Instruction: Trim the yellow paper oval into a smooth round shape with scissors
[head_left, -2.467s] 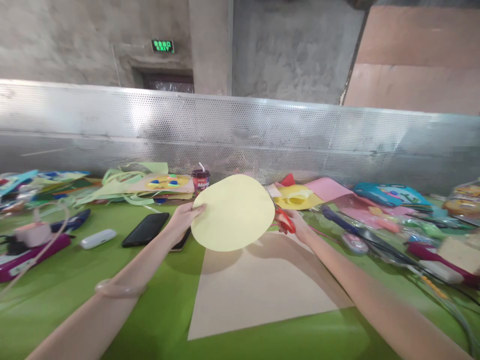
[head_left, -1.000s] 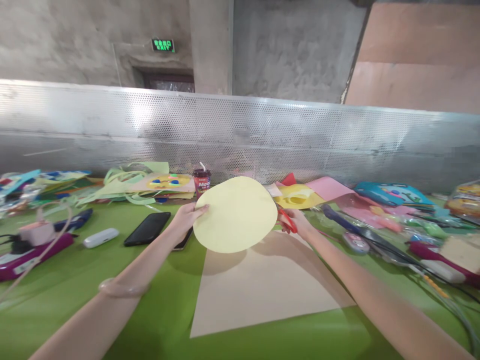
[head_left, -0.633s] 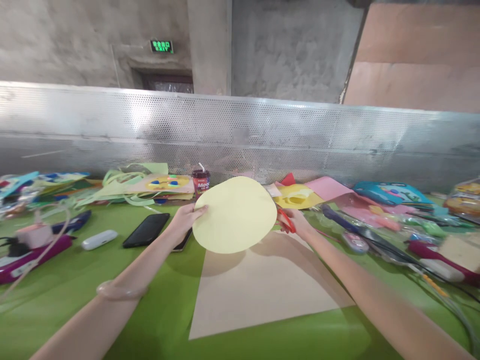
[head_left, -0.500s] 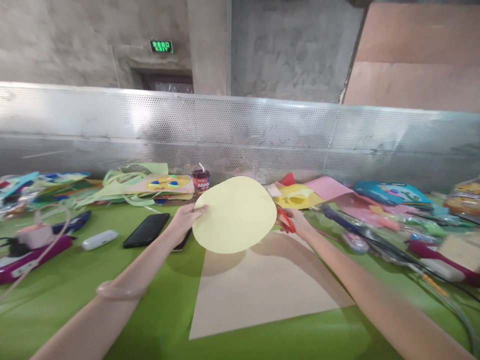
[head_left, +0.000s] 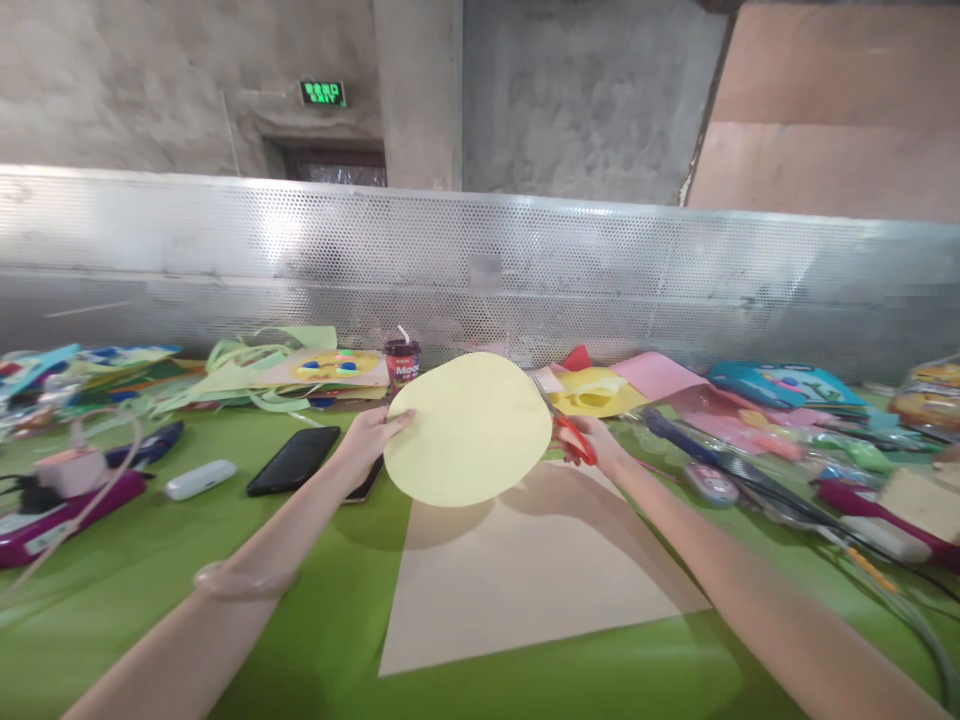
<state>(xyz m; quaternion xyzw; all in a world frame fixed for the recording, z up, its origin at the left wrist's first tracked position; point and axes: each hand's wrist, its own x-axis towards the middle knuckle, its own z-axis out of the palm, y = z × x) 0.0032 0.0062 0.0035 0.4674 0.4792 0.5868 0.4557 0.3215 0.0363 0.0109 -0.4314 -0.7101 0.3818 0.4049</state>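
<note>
A pale yellow, roughly round sheet of paper (head_left: 469, 430) is held up above the table by my left hand (head_left: 377, 440), which pinches its left edge with the thumb in front. My right hand (head_left: 592, 445) is closed on the red handles of a pair of scissors (head_left: 575, 440). The blades point up and left, along the right edge of the round paper; part of them is hidden behind it. Below lies a large beige sheet of paper (head_left: 525, 590), flat on the green tabletop and shaded by my hands and the yellow paper.
Left of the paper lie a black phone (head_left: 294, 461), a white oblong case (head_left: 200, 480) and a purple power strip (head_left: 71, 520). A drink cup (head_left: 402, 365) with a straw stands behind. Coloured paper (head_left: 660, 375), cables (head_left: 750, 485) and packets crowd the right; a perforated metal barrier (head_left: 420, 260) runs behind.
The scissors have turned slightly in my right hand, and more of their blade now shows beside the paper's right edge. My left hand and the yellow paper hold nearly still.
</note>
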